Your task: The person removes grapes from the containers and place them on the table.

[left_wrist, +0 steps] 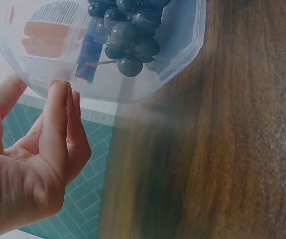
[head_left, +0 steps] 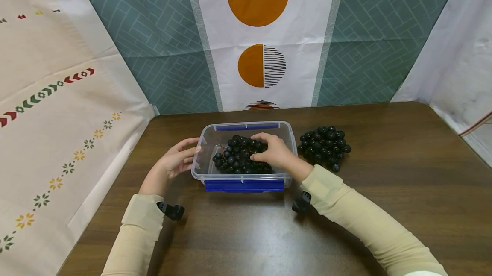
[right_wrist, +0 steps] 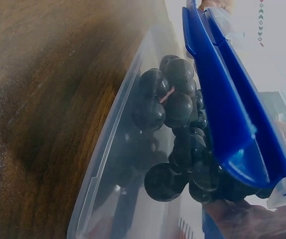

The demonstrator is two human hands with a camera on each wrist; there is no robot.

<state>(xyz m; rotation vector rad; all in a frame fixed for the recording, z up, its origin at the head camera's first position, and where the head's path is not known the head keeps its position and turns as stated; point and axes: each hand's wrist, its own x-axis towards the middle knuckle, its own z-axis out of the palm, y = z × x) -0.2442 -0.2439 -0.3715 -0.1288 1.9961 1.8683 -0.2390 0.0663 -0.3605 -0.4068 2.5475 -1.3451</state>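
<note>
Cream sleeves (head_left: 369, 224) fill the lower part of the head view, one from the lower left, one from the lower right, each with a small black wrist camera (head_left: 171, 210) strapped beneath.

Dark wooden table (head_left: 403, 173) spans the lower half of the frame. Patterned cloth backdrops stand behind it: teal brick print with a white centre strip of orange half-circles (head_left: 258, 7) across the top, cream cloth with coloured motifs at left.

Clear plastic container (head_left: 207, 137), centre of frame, sits on the table, with blue latch clips on its near side (head_left: 244, 186) and far side.

Loose bunch of dark grapes (head_left: 324, 144) lies on the table just beside the container, to its right in the frame.

Second bunch of grapes (head_left: 234, 156) lies inside the container.

Right hand (head_left: 273, 150) reaches in over the near wall, fingers curled down onto the top of the bunch inside; grip reads as closed around the grapes, though the fingertips are hidden among them.

Left hand (head_left: 178, 158) rests against the container's outer left wall, fingers straight and relaxed, tips touching the plastic (left_wrist: 58, 92); it holds nothing.
</note>
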